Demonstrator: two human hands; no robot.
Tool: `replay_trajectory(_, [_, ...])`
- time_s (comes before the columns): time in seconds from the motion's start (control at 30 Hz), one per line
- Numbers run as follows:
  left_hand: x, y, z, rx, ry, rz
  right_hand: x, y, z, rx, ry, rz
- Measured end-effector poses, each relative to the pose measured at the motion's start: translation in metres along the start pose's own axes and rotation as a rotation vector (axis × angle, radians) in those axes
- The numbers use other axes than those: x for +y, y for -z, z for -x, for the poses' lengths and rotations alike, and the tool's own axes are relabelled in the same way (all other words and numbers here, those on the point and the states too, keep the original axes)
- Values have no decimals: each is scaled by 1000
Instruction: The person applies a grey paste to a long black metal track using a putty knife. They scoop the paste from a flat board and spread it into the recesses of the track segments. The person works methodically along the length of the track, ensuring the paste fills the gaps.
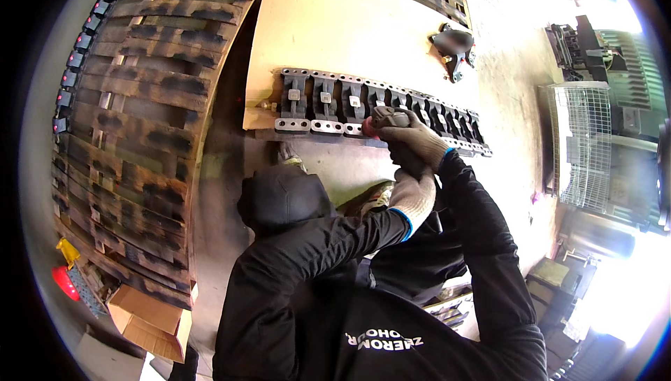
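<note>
My right hand (422,140), in a pale knit glove, is closed round a pistol-shaped power tool (390,117) with a grey-black body and a red nose. Below it, my left hand (414,200), gloved alike, is closed at the tool's dark lower end; its fingers are partly hidden. The red nose points left, at the near edge of a row of black metal links (355,101) with pale, holed end plates. The exact point of contact is hidden. The row lies along the near side of a tan board (321,24).
A dark bracket-like part (458,68) sits at the board's far right. On the left stands a scorched wooden pallet (164,66), with small dark blocks (77,59) along its far-left edge. An open cardboard box (150,318) is at lower left, a wire cage (583,147) at right.
</note>
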State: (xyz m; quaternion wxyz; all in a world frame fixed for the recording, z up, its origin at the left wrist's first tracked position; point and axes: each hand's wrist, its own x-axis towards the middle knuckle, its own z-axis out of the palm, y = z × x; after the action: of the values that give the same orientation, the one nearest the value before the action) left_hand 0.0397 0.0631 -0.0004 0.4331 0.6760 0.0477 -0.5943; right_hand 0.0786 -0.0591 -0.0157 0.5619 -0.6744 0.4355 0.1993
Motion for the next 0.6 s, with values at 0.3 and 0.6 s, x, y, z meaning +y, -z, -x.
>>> replay_trajectory(0.3, [-4,-3,-12,-34,-17,-61,9,8,-15,-17,10,-20])
replay_trajectory(0.6, [-18,4,-9,-53,-109,58,-7,-10,9,-75,-9,-66])
